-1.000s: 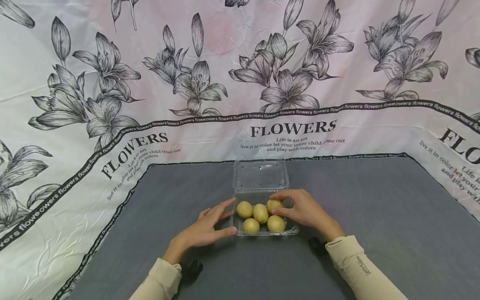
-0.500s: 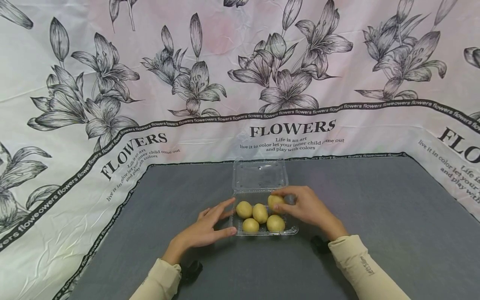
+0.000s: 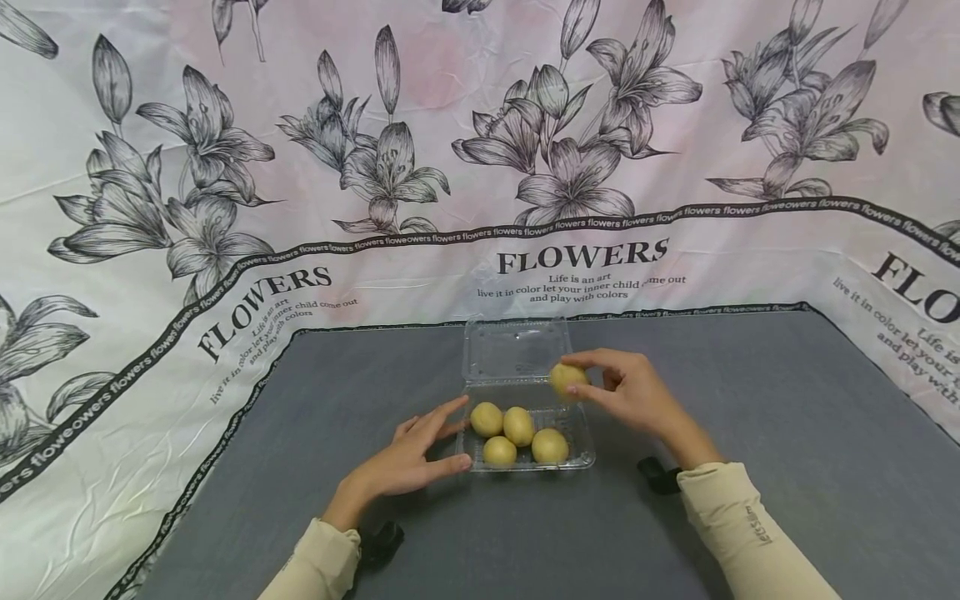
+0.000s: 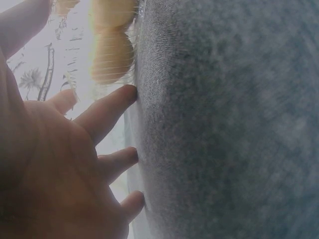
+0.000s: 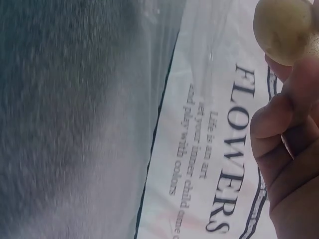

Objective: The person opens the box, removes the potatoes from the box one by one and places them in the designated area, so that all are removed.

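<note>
In the head view, my right hand (image 3: pixel 641 396) pinches a smooth, round, yellow potato-like piece (image 3: pixel 567 381) between thumb and fingers. It is raised above the back right of a clear plastic clamshell box (image 3: pixel 577 460). The right wrist view shows the pale yellow piece (image 5: pixel 282 31) at the fingertips, with a shallow dent in its skin. Several similar yellow pieces (image 3: pixel 517 426) sit inside the box. At the box's left side, my left hand (image 3: pixel 405 458) lies with fingers spread and extended, thumb near the front left corner. Its fingers (image 4: pixel 107 114) reach down to the cloth in the left wrist view.
The box's transparent lid (image 3: pixel 516 350) stands folded back behind it. A grey cloth surface (image 3: pixel 750 400) spreads all around. Behind rises a white and pink curtain (image 3: pixel 420 167) with printed lilies and lettering. Dark wrist straps (image 3: pixel 382 543) hang beneath both wrists.
My right hand has lifted one yellow piece out of the box's back right corner, moving up and slightly right. The left hand stays in place beside the box.
</note>
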The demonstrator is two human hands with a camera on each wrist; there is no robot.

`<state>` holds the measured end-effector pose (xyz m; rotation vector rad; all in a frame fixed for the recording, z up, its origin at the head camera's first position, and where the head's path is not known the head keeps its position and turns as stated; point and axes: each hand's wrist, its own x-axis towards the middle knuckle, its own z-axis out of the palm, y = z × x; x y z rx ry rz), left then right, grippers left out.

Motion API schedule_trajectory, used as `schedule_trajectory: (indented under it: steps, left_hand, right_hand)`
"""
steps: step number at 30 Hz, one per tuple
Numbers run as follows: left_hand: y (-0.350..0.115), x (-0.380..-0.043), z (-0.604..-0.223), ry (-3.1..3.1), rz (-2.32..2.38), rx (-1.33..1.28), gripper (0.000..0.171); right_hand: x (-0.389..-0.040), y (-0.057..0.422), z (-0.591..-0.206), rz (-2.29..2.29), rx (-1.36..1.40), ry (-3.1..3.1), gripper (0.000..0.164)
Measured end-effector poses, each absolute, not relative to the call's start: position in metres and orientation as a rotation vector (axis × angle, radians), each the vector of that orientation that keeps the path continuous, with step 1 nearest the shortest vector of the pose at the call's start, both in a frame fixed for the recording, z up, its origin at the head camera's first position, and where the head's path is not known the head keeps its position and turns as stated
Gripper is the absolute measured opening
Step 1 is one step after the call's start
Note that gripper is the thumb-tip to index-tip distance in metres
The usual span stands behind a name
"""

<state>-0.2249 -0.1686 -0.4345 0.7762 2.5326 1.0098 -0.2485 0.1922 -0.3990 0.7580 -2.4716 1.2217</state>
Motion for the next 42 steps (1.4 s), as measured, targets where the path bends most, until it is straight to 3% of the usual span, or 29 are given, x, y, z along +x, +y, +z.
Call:
schedule_trajectory:
  steps: [25,42]
  left_hand:
    - [-0.169,-0.225,-0.434,2.524,1.014,0.765,0.083]
    - [-0.169,-0.225,-0.434,2.531,1.015,0.774,0.084]
  right_hand:
    - [-0.261,0.24,-0.417,0.865,0.492,-2.699,0.031]
    - [-0.261,0.245,-0.426,0.82,0.507,-2.703,0.035]
